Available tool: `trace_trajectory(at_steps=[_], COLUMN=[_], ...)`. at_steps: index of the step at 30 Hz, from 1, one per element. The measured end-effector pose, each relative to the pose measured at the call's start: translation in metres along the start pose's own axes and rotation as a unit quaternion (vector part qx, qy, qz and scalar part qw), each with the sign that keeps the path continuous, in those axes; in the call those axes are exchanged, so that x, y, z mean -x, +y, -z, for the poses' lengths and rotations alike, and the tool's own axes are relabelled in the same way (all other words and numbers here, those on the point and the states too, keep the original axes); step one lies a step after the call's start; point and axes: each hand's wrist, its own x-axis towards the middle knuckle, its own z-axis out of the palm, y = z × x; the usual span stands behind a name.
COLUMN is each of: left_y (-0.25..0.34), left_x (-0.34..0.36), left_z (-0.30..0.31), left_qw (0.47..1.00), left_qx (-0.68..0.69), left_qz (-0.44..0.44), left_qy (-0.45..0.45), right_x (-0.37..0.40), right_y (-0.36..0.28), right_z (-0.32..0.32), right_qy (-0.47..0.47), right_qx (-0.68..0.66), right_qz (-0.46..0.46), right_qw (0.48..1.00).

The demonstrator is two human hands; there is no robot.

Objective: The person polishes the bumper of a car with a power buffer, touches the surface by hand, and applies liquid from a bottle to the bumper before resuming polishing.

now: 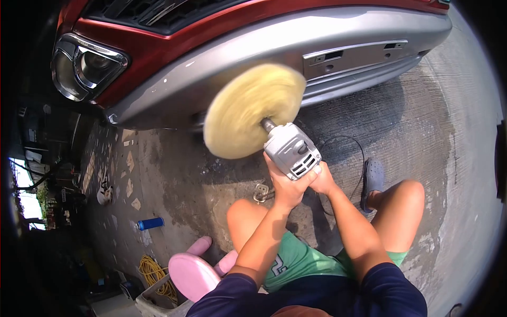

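Note:
A power polisher [292, 148] with a grey metal head is held out in front of me. Its large round yellow pad [253, 111] is blurred by motion and is at the lower edge of the car's silver bumper [227, 53]; whether it touches cannot be made out. My left hand [285, 185] is wrapped round the polisher on its left side. My right hand [322, 178] grips it at the back right, close against my left hand. The polisher's body hides part of the fingers of both hands.
Above are the red car's headlight [92, 66] and a plate holder [356, 57]. On the concrete lie a blue bottle [151, 223], a socket box [261, 192] and a black cable [363, 158]. A pink stool [191, 276] and a coiled yellow hose [153, 272] are at lower left.

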Motion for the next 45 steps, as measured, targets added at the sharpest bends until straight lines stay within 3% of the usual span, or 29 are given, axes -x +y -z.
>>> trace_trajectory(at_steps=[4,7,8,10,12,13,18,21,27,32,45], left_y=[0.003,0.001,0.0,0.005,0.001,0.003,0.01,0.019,0.038,0.032,0.01], left_x=[0.001,0.006,0.007,0.006,0.003,0.001,0.001,-0.003,-0.004,-0.005,-0.002], left_z=[-0.029,-0.023,-0.023,-0.017,-0.025,-0.029,-0.039,-0.042,-0.053,-0.048,-0.023], left_qw=[0.995,0.994,0.99,0.99,0.987,0.988,0.99,0.985,0.989,0.987,0.995], left_qx=[-0.072,-0.064,-0.077,-0.12,-0.12,-0.136,-0.105,-0.126,-0.113,-0.125,-0.093], left_qz=[-0.06,-0.043,-0.081,-0.062,-0.101,-0.074,-0.089,-0.115,-0.085,-0.101,-0.046], left_qy=[0.023,0.075,0.087,0.051,0.04,0.026,0.035,0.028,0.028,0.022,0.013], right_x=[-0.01,-0.021,-0.023,-0.027,-0.028,-0.024,-0.034,-0.034,-0.038,-0.034,-0.023], right_y=[0.006,0.002,-0.006,-0.016,-0.013,-0.015,-0.01,-0.02,-0.025,-0.028,-0.014], right_z=[-0.003,0.001,0.002,0.009,0.005,-0.002,0.007,0.0,-0.002,0.005,-0.006], right_qy=[-0.023,-0.066,-0.049,-0.058,-0.06,-0.008,-0.053,-0.031,-0.038,-0.079,-0.016], right_qx=[-0.038,-0.046,-0.069,-0.031,-0.035,-0.099,-0.071,-0.116,-0.082,-0.041,-0.058], right_qz=[0.076,0.018,0.044,0.067,0.064,0.059,0.074,0.11,0.122,0.074,0.077], right_qw=[0.996,0.997,0.995,0.996,0.996,0.993,0.993,0.987,0.988,0.993,0.995])
